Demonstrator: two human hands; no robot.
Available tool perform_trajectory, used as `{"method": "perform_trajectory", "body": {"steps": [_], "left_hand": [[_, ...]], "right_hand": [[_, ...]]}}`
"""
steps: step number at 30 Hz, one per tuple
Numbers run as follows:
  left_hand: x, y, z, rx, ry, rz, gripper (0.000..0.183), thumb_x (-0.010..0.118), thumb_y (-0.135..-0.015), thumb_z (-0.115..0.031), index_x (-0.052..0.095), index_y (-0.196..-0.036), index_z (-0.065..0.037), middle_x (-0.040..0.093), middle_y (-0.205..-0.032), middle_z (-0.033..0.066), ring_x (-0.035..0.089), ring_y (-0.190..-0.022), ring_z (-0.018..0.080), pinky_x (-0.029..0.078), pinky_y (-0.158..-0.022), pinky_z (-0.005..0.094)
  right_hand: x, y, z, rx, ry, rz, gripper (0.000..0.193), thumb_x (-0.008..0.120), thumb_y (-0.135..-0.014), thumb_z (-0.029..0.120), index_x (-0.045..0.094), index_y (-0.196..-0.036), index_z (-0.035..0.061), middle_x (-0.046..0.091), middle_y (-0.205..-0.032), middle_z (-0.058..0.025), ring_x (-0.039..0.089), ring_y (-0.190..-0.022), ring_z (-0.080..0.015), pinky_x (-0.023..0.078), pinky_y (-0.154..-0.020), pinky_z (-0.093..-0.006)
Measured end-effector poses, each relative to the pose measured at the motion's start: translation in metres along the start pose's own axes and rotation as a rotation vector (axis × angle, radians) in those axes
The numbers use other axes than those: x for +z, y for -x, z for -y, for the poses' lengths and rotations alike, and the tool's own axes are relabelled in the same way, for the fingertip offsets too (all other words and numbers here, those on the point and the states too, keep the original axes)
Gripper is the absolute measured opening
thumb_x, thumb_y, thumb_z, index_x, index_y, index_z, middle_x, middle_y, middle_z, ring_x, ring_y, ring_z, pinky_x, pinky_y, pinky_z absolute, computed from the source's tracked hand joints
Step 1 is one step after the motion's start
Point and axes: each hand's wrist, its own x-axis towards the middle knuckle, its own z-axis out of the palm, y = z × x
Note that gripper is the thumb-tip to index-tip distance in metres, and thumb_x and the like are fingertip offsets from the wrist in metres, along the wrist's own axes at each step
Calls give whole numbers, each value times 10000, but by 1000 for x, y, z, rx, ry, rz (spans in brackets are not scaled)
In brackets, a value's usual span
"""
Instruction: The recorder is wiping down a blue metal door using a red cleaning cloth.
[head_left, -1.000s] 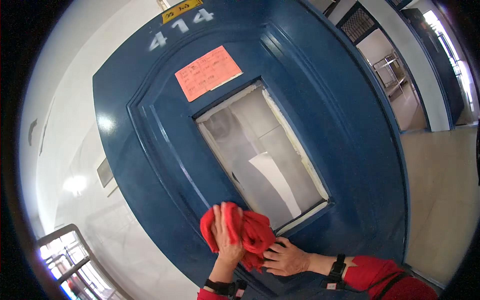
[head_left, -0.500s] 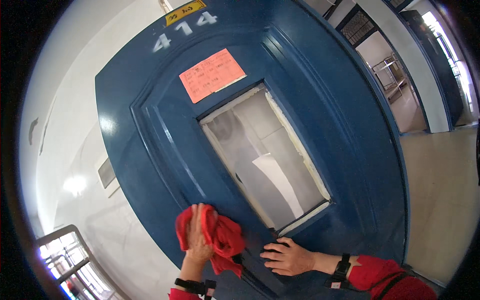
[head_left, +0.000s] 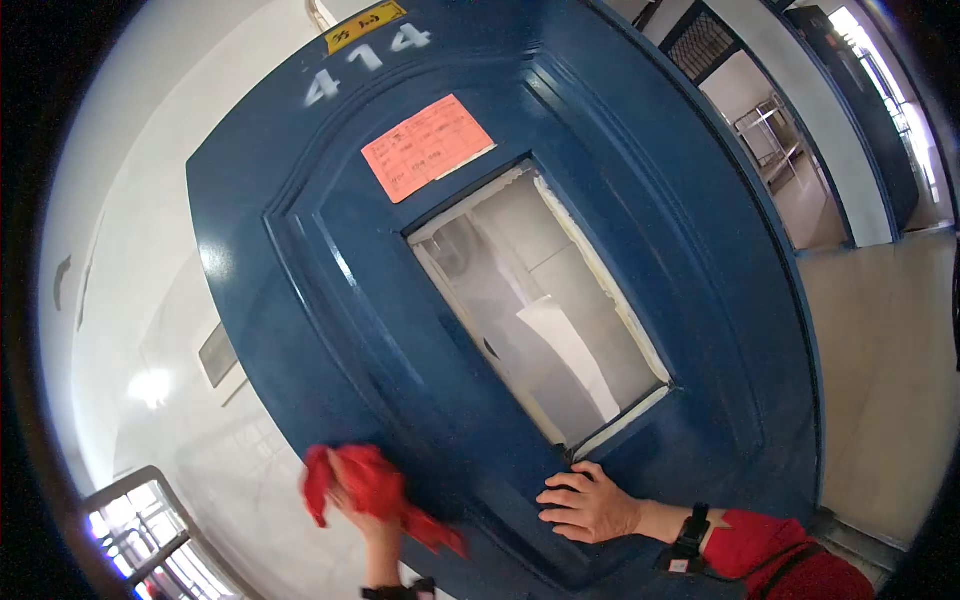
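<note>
Cloth [head_left: 378,482] is trailing loose from my clutching left fingers [head_left: 342,493], probably risking a snag at edge of door [head_left: 725,300]; right fingers [head_left: 566,498] resting unclenched.

We can slide over the blue door [head_left: 480,445] between our left hand [head_left: 352,507] and right hand [head_left: 597,505]; just above our right fingers [head_left: 565,498], the window edge [head_left: 622,424] (so rough!) blocks us.

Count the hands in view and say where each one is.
2: the left hand, partly hidden, holds a red cloth near the left edge of the blue door; the right hand touches the door below its window.
</note>
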Motion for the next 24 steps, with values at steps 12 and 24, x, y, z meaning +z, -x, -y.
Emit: {"method": "perform_trajectory", "body": {"steps": [12, 24], "left_hand": [[-28, 54, -10, 161, 312, 580, 581, 502, -864, -275, 323, -1357, -24, 343, -1367, 253, 257, -1301, 435, 238, -1041, 480], [21, 28, -117, 500, 114, 387, 373, 507, -823, -146, 512, -1191, -85, 358, -1347, 234, 297, -1289, 403, 252, -1049, 471]], "right_hand": [[-8, 1, -5, -59, -10, 48, 243, 625, -792, 277, 600, -999, 153, 520, -1148, -24, 405, -1185, -221, 277, -966, -455], [-10, 0, -8, -95, 103, 41, 236, 657, -743, 282, 636, -953, 176, 547, -1092, -13, 454, -1112, -225, 313, -929, -478]]}}
